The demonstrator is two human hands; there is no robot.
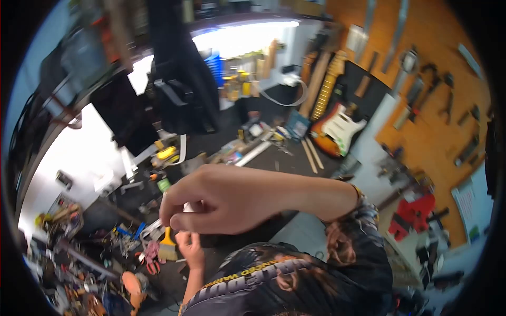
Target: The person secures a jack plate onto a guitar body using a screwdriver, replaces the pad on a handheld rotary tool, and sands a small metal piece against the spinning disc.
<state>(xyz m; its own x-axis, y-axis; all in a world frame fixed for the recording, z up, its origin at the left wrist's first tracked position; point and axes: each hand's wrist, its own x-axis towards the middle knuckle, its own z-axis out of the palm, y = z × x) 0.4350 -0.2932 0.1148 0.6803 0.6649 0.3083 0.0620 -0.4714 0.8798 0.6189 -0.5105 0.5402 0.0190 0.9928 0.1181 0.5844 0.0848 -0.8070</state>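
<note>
My right hand (213,203) is raised in the middle of the view, its forearm coming in from the right. Its fingers are curled toward the thumb; a small pale patch shows between them, too unclear to name. Lower and farther left, my left hand (191,250) is held up with bent, pinched fingers; what they hold, if anything, is too small to make out. Beside it is a brush with a yellow handle (168,235). Red-handled scissors (153,265) lie just left of that, by a pink item.
A sunburst electric guitar (337,130) rests at the back right, near two thin wooden sticks (312,155). Hand tools hang on the orange pegboard (432,47). Cluttered small tools cover the left of the dark bench. A black bag (182,87) hangs upper left.
</note>
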